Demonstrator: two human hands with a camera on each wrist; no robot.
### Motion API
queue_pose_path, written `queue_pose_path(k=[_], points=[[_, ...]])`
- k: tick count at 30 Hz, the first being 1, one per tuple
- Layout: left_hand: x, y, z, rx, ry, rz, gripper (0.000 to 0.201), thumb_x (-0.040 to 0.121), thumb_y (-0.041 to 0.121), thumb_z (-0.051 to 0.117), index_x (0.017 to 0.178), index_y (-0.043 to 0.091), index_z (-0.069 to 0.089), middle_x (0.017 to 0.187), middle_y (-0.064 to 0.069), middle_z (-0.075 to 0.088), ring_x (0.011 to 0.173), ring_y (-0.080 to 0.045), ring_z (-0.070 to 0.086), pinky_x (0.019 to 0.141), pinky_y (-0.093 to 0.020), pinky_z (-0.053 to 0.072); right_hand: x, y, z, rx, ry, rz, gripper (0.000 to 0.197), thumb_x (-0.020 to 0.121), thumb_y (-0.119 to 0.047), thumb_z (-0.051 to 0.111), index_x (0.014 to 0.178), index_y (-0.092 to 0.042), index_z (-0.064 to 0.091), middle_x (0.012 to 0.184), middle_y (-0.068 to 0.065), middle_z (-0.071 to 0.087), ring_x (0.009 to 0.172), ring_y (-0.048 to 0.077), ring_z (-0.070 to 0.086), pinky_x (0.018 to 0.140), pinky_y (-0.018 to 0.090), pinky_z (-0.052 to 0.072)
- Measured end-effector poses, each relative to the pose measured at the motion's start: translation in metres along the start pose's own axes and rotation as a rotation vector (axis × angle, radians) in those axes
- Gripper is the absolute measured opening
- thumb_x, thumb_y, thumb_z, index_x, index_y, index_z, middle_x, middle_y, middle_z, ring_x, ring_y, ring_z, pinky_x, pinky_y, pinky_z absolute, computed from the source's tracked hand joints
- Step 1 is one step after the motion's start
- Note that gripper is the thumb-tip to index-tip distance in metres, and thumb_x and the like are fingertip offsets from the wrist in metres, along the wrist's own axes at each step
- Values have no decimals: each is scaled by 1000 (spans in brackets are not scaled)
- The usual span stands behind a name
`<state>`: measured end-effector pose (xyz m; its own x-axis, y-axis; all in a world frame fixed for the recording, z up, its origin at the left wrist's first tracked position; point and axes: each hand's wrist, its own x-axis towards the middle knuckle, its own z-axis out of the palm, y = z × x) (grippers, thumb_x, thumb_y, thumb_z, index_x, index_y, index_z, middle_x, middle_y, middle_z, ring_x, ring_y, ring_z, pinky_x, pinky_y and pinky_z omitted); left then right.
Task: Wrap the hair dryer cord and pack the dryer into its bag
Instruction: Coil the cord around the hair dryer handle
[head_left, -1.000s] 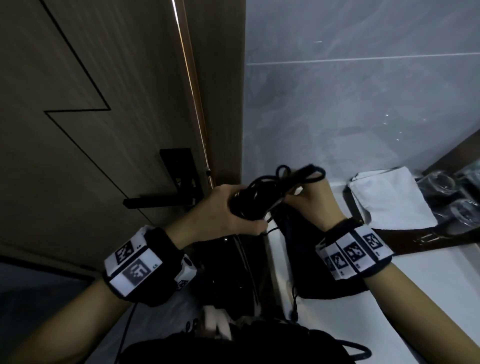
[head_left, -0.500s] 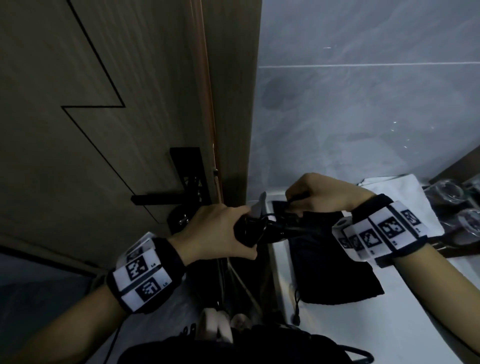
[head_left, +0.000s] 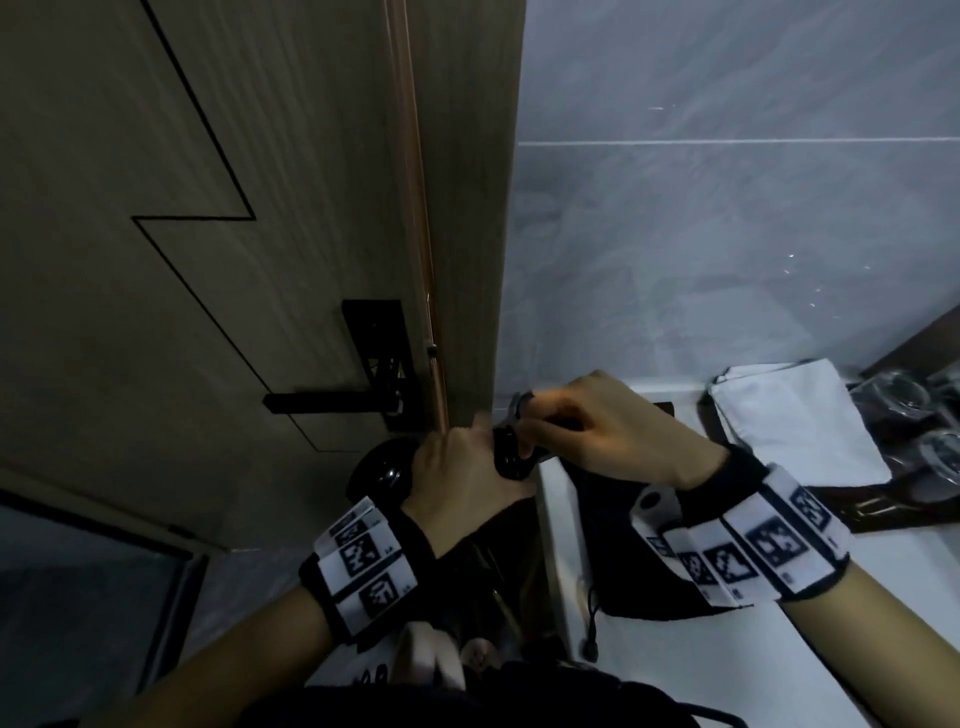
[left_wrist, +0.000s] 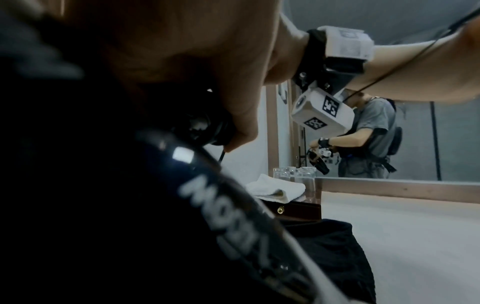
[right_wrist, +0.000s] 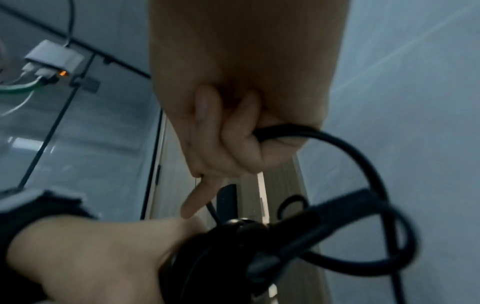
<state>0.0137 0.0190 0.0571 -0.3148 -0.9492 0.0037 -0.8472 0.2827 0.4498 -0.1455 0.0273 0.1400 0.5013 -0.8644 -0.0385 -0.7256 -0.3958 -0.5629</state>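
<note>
1. Beside the door (head_left: 208, 260), over the table's (head_left: 779, 675) left edge: both hands meet on the black hair dryer (head_left: 382, 473).
2. Dryer glossy, dark; its long axis runs roughly left to right, rounded end toward the door.
3. Left hand (head_left: 462, 483) wrapped around the dryer body with the coiled cord (right_wrist: 350, 216).
4. Right hand (head_left: 608, 431) fingers curled on a loop of black cord.
5. Black bag (head_left: 618, 551) lies flat on the table under the right wrist, drawstring trailing.
6. White towel (head_left: 795, 421) and glasses (head_left: 904, 395) farther right.
</note>
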Motion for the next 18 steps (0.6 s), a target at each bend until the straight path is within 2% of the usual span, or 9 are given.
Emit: queue_pose_path(k=[3, 5, 8, 10, 12, 14, 15, 17, 18], points=[[1, 0, -2, -84, 3, -74, 58, 62, 59, 69, 97, 16, 53, 94, -8, 69, 91, -30, 65, 66, -31, 47, -13, -3, 2, -25, 55, -37, 26, 96, -25, 51, 76, -13, 63, 56, -10, 53, 54, 3, 50, 54, 17, 33], [2, 0, -5, -179, -26, -120, 60, 62, 61, 68, 98, 14, 54, 94, -7, 68, 89, -29, 65, 68, -36, 53, -20, -1, 8, -8, 68, -14, 23, 98, -26, 48, 81, -18, 61, 53, -13, 43, 53, -2, 47, 54, 17, 30], [4, 0, -7, -383, -48, -167, 55, 63, 55, 74, 98, 14, 58, 91, -2, 68, 83, -21, 65, 69, -35, 55, -29, 6, 17, 79, 72, 51, 22, 99, -29, 44, 98, -22, 65, 56, -14, 48, 56, -1, 49, 56, 16, 33], [6, 2, -5, -504, -69, -172, 41, 64, 45, 78, 91, 19, 62, 81, 5, 67, 77, -14, 64, 63, -27, 53, -31, 12, 20, 242, 84, 47, 22, 100, -23, 45, 93, -20, 65, 61, -22, 54, 59, -3, 51, 59, 10, 36], [5, 4, -3, -639, -114, -156, 27, 65, 36, 80, 80, 21, 64, 66, 9, 65, 60, -7, 62, 52, -23, 48, -33, 19, 21, 397, 66, 54, 24, 99, -21, 45, 84, -22, 63, 61, -25, 55, 58, -5, 51, 60, 6, 35], [5, 5, -2, -775, -149, -177, 21, 65, 29, 81, 75, 17, 66, 53, 10, 61, 45, -5, 55, 46, -22, 43, -37, 30, 21, 428, 70, 85, 27, 97, -30, 47, 76, -26, 62, 58, -18, 54, 55, -2, 46, 59, 9, 34], [5, 4, -3, -831, -158, -199, 17, 66, 25, 81, 71, 16, 66, 49, 9, 59, 42, -7, 53, 45, -22, 42, -39, 37, 21, 415, 81, 109, 28, 95, -36, 47, 74, -27, 63, 60, -10, 55, 55, 2, 47, 59, 12, 35], [7, 4, -8, -948, -180, -233, 21, 71, 20, 78, 56, 19, 63, 45, 4, 57, 40, -11, 50, 45, -22, 43, -45, 49, 23, 457, 90, 140, 31, 93, -41, 45, 76, -23, 64, 72, 7, 60, 68, 18, 56, 69, 22, 43], [9, 4, -11, -1002, -193, -241, 27, 73, 20, 77, 50, 20, 62, 44, 2, 56, 39, -12, 50, 45, -21, 43, -47, 54, 25, 483, 86, 139, 31, 93, -39, 45, 78, -20, 65, 77, 8, 62, 73, 18, 58, 73, 25, 46]])
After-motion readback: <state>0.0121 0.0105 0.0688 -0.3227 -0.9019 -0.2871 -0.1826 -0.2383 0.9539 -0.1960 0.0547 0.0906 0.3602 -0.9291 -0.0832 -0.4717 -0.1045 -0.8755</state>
